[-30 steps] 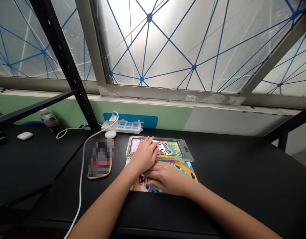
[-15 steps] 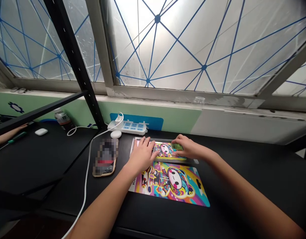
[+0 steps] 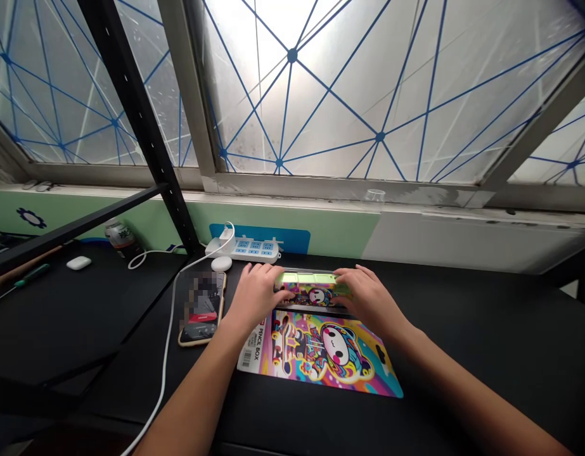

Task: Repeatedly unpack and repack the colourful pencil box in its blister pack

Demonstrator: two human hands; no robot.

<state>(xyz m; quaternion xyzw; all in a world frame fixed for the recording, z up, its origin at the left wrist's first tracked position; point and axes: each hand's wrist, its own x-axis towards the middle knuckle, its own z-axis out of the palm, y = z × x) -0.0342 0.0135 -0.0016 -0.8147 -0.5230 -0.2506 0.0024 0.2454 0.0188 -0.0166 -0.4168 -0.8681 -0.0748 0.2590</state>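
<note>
Closest to me on the black table (image 3: pixel 463 342) is a bright cartoon backing card (image 3: pixel 321 354). It's lying flat, with PENCIL BOX printed down its left edge. Just left of it there's a phone (image 3: pixel 203 307) face up, and a white cable (image 3: pixel 163 367) runs along the phone's left side toward the near edge.

Right past the card's far edge, both hands are on the pencil box (image 3: pixel 308 288). My left hand (image 3: pixel 254 294) is grasping its left end and my right hand (image 3: pixel 371 297) has the right end, fingers curled over the green top. The box is tipped up on its long side so the cartoon face points at me. I can't tell whether its bottom edge is resting on anything.

Farther back and left of the box, a white puck (image 3: pixel 221 263) sits just in front of a power strip (image 3: pixel 247 249) by the wall. Beyond that is a frosted window (image 3: pixel 321 95) criss-crossed with blue lines.
</note>
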